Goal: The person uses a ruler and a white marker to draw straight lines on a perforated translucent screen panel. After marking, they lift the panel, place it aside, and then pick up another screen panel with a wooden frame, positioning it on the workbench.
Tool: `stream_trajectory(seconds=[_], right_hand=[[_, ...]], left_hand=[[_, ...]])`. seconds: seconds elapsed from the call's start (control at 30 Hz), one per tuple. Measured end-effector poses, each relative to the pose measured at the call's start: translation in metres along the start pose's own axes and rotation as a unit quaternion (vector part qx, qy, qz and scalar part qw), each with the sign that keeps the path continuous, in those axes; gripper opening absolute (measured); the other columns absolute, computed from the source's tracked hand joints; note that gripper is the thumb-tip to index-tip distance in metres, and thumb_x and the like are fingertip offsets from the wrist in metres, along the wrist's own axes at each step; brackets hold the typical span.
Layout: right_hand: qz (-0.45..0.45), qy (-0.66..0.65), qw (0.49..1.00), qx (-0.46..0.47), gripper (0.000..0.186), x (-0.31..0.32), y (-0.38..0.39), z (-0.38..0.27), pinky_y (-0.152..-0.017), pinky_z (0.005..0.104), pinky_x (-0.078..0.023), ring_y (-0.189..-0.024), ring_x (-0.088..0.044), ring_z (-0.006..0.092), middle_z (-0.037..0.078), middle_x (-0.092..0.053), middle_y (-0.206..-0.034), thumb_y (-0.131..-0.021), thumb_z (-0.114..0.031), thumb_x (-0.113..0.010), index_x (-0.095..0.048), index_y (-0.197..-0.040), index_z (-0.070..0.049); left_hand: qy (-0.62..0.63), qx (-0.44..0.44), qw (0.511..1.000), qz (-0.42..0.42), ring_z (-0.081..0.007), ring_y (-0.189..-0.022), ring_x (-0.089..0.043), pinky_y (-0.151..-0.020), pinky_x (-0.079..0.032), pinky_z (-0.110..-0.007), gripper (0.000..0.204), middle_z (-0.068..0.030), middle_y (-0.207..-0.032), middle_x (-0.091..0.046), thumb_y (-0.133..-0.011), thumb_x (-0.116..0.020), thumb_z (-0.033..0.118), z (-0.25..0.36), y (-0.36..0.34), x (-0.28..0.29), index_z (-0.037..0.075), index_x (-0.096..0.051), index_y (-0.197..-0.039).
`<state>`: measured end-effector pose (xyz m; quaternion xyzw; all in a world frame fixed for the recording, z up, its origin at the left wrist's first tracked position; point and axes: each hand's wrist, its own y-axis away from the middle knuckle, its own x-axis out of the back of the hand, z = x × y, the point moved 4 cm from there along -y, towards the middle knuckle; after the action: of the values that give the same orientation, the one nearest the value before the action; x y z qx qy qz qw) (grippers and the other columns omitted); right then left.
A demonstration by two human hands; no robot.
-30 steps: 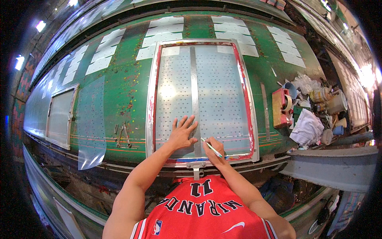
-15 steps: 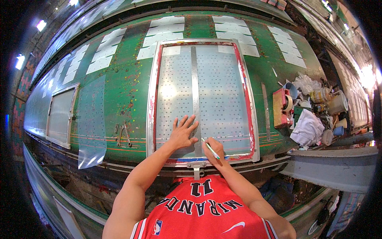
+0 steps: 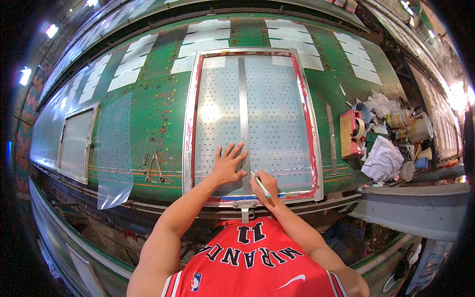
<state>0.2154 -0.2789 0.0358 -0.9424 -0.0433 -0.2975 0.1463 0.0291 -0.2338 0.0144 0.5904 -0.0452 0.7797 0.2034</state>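
On the green table (image 3: pixel 326 89), rested the left hand (image 3: pixel 227 164) palm down over the heart-dotted panel (image 3: pixel 277 114), with fingers spread and grasping nothing, and with index tip and thumb across the long metal strip (image 3: pixel 243 104). Gripped a slim white-and-green pen-like tool (image 3: pixel 266 192) in the curled fingers of the right hand (image 3: pixel 269 183), just right of the strip's lower part, pointing it toward the strip's edge. Could not tell from this view whether touching the panel with it. Had the panel within a silvery frame (image 3: pixel 190 123) with red-smeared inner edges, laid flat near the table's close edge, above a metal bracket (image 3: pixel 244 207). Saw to the left wrenches (image 3: pixel 159 166), a clear dotted sheet (image 3: pixel 114 148) and a smaller frame (image 3: pixel 78 143). Saw to the right a second metal strip (image 3: pixel 330 138), a red box (image 3: pixel 348 138) and a crumpled white cloth (image 3: pixel 382 161). Saw white sheets (image 3: pixel 205 37) along the far side.
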Motion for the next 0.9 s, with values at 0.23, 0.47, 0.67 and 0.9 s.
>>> stream_trajectory(seconds=[0.23,0.47,0.67,0.9], right_hand=[[-0.007,-0.055,0.994,-0.096,0.013,-0.001,-0.001,0.009,-0.063,0.0477,-0.053,-0.070,-0.069,0.0411,0.020,-0.068,-0.075,-0.086,-0.013,-0.070,-0.061,-0.091,-0.004],[-0.013,-0.080,0.989,-0.123,0.014,0.002,-0.003,0.010,-0.064,0.0469,-0.054,-0.070,-0.071,0.0402,0.021,-0.070,-0.075,-0.087,-0.014,-0.070,-0.062,-0.089,-0.003],[-0.019,-0.074,0.990,-0.118,0.015,0.001,-0.003,0.011,-0.064,0.0467,-0.054,-0.072,-0.071,0.0398,0.022,-0.069,-0.076,-0.087,-0.013,-0.070,-0.062,-0.090,-0.002],[0.004,-0.017,1.000,-0.017,0.014,0.001,-0.002,0.002,-0.062,0.0490,-0.053,-0.070,-0.068,0.0416,0.021,-0.066,-0.074,-0.084,-0.010,-0.071,-0.059,-0.088,-0.003]], left_hand=[[0.009,-0.003,1.000,0.004,-0.0331,-0.157,-0.016,-0.123,-0.007,-0.065,0.087,-0.0043,-0.171,-0.021,-0.086,-0.061,0.070,0.000,0.001,0.001,0.025,-0.041,-0.157],[0.005,-0.001,1.000,0.001,-0.0326,-0.157,-0.015,-0.123,-0.006,-0.065,0.087,-0.0038,-0.171,-0.020,-0.087,-0.059,0.071,0.001,0.000,0.002,0.024,-0.042,-0.157],[0.001,-0.003,1.000,0.003,-0.0329,-0.157,-0.015,-0.122,-0.008,-0.066,0.087,-0.0039,-0.171,-0.020,-0.086,-0.061,0.070,0.001,0.000,0.002,0.024,-0.042,-0.157],[0.000,-0.002,1.000,-0.001,-0.0332,-0.157,-0.016,-0.122,-0.009,-0.066,0.087,-0.0043,-0.171,-0.020,-0.085,-0.063,0.068,0.001,0.001,0.003,0.024,-0.041,-0.157]])
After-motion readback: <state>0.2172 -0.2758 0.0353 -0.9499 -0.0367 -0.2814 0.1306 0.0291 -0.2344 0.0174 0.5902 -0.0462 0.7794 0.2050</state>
